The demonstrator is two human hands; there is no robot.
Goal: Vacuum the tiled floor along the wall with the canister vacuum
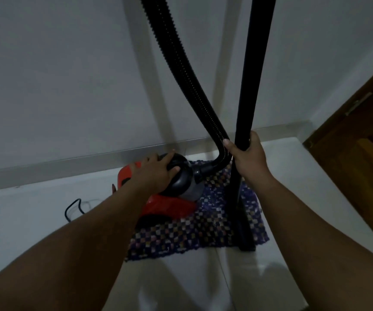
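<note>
Two bare forearms reach forward from the bottom of the view over a pale tiled floor (46, 212). On the left, a black power cord (74, 208) loops on the tiles near a grey baseboard (46, 168) that runs along a white wall (57, 75). Next, the left hand (156, 170) lies on top of a red and black canister vacuum (169, 204), fingers curled over its rounded dark front, gripping it. That machine sits on a purple checkered mat (203, 232), close to the wall. A ribbed black hose (181, 63) rises from the vacuum's front and curves up out of the top edge. Just beside it, the right hand (249, 154) is wrapped tight around a straight black wand (255, 63), which stands nearly upright. Its lower end rests at the mat's front right corner. At far right stands a brown wooden door (365, 142) with a metal hinge (358, 104).
</note>
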